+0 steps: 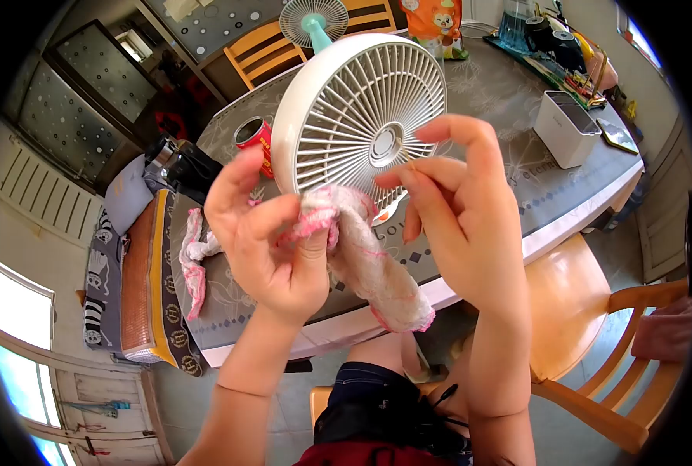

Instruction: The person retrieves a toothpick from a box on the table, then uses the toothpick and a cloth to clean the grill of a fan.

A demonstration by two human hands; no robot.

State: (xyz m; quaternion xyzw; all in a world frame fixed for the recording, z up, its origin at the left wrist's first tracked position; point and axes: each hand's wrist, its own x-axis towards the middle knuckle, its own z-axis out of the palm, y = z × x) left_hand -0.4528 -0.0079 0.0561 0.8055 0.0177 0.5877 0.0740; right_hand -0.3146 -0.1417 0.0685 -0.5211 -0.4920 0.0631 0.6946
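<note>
Cloth (377,272) in left fingers (278,215)

the one view comes from a camera worn on the person's head, looking forward and steeply down over the table (485,202). it is wide and strongly curved, with a rounded black border. the lap in dark shorts (361,400) falls at the bottom edge, and both forearms run up from there. the left hand (272,252) and right hand (466,225) are close to the lens, near mid-frame; the large white fan (386,144) lies just beyond, and the wooden chair (567,311) sits at the right.
</note>
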